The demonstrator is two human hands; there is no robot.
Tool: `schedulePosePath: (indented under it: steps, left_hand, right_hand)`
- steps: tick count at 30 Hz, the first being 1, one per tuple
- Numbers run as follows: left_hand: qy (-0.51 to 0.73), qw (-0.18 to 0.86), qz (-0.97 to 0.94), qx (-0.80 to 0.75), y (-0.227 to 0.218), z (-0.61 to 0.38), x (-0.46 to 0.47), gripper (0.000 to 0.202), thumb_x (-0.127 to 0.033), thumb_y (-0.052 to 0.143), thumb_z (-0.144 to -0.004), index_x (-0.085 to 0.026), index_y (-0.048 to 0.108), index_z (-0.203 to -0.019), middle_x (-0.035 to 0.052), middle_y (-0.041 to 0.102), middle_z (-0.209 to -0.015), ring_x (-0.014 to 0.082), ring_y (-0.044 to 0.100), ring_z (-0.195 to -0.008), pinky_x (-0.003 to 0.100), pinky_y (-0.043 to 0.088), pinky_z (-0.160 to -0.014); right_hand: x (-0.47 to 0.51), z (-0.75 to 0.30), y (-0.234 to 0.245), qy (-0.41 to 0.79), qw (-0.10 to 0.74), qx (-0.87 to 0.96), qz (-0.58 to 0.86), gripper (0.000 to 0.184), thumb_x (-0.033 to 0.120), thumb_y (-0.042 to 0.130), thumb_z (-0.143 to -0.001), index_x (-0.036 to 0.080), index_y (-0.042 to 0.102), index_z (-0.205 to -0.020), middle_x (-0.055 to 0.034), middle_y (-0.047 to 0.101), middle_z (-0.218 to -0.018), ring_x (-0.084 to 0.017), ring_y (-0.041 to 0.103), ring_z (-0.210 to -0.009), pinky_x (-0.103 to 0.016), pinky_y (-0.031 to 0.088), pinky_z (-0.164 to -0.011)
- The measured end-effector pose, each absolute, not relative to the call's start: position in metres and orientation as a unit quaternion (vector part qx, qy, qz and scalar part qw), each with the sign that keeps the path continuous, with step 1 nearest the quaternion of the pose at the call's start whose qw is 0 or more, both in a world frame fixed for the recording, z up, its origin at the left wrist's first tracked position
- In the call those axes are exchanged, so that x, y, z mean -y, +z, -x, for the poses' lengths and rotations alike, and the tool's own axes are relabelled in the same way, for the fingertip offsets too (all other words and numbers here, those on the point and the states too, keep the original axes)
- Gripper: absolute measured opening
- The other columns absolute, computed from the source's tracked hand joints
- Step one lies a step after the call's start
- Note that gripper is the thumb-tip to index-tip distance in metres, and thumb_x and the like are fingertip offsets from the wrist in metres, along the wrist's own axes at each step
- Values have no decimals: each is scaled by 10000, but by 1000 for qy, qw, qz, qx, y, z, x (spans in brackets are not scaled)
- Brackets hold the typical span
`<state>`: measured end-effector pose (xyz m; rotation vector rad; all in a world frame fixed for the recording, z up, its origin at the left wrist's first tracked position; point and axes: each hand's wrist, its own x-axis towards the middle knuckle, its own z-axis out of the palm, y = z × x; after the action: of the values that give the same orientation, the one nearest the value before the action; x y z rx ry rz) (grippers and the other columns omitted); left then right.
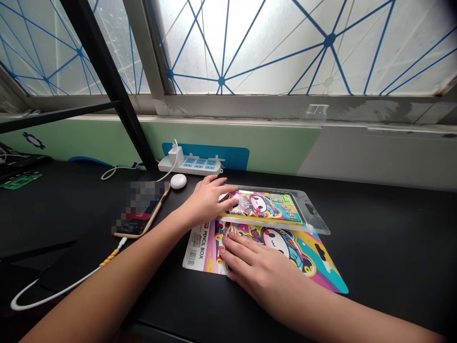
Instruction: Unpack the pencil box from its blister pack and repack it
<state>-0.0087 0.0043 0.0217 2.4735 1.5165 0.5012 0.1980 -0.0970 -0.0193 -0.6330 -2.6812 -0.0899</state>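
Note:
A colourful pencil box point(264, 204) with a cartoon character sits in a clear plastic blister shell point(314, 220). Under and in front of the shell lies a printed backing card point(333, 274), marked "PENCIL BOX" with a barcode at its left end. My left hand point(209, 200) rests at the left end of the shell and box, fingers stretched and apart over them. Flat on the card, my right hand point(259, 264) has its fingers extended and pointing left, covering part of the print. The undersides of both hands are hidden.
Left of my left hand, a phone point(143, 214) lies with a white cable point(60, 295) plugged in. Behind it are a round white case point(178, 181) and a white power strip point(193, 165) with a charger. A black slanted post point(117, 95) rises from the black desk point(392, 238).

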Motion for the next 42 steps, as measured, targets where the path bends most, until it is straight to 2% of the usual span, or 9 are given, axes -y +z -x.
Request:
schedulePosePath:
  steps: [7,14,19,22,24,27,30,34,42]
  left_hand:
    - [169,81,-839,-511,21,10,-7,454,-540,524,-999,-320,660,-1372,89,537,-1537,355,350,-1478,575,305,-1187]
    - [173,65,-840,-510,21,11,-8,443,-527,519,-1005,-295,675,-1349,85,553,-1521,339,404,-1440,565,332,-1173]
    - [182,30,-845,-503,24,9,-3,430,-477,531,-1007,-238,678,-1333,98,581,-1490,340,420,-1420,552,339,-1173]
    - [186,6,-848,-497,25,9,-2,410,-465,525,-1009,-237,687,-1308,108,597,-1466,339,452,-1390,553,353,-1154]
    - [185,-2,-848,-496,26,8,-2,403,-460,515,-1011,-234,691,-1294,111,612,-1442,339,478,-1360,550,371,-1132]
    - [180,-7,-851,-494,27,8,-2,402,-455,496,-1015,-222,697,-1273,113,648,-1368,333,533,-1278,536,402,-1091]
    - [181,-24,-850,-495,27,8,-2,390,-455,500,-1008,-217,712,-1234,116,651,-1315,326,562,-1208,520,425,-1053]
    - [184,-24,-848,-496,29,8,-1,387,-448,506,-1003,-199,719,-1208,130,643,-1261,330,567,-1172,498,460,-1001]
    - [188,-16,-848,-495,33,7,0,384,-474,492,-1016,-205,723,-1163,116,670,-1145,307,586,-1093,456,501,-950]
  right_hand:
    - [92,-196,-15,-23,177,952,249,331,248,451,-1063,155,634,-1323,-121,658,-1410,-316,602,-1318,-515,551,-1053]
    - [92,-191,-5,-9,205,949,238,295,247,490,-1042,159,675,-1255,-123,707,-1332,-275,645,-1259,-465,543,-1053]
    - [76,-209,19,-68,287,929,223,211,226,528,-1002,179,726,-945,-94,773,-1045,-246,698,-991,-394,570,-874]
    - [44,-236,28,-102,276,893,341,253,260,500,-1005,184,710,-889,-109,728,-917,-250,641,-855,-410,539,-777]
    - [20,-255,30,-75,220,876,423,282,370,506,-1001,182,716,-990,-122,710,-955,-277,630,-881,-433,534,-764]
    - [-7,-278,30,9,178,847,501,468,615,561,-920,196,714,-1062,-131,682,-1039,-307,629,-966,-464,539,-829]
    - [-17,-289,34,79,142,838,520,606,733,597,-823,210,722,-1103,-144,644,-1140,-337,615,-1079,-484,537,-910]
    - [-18,-293,39,130,107,840,516,720,777,682,-715,234,721,-1185,-155,598,-1244,-375,567,-1197,-495,538,-971]
    - [-20,-293,33,124,138,837,514,662,739,748,-671,257,690,-1122,-130,586,-1192,-374,546,-1182,-550,527,-972]
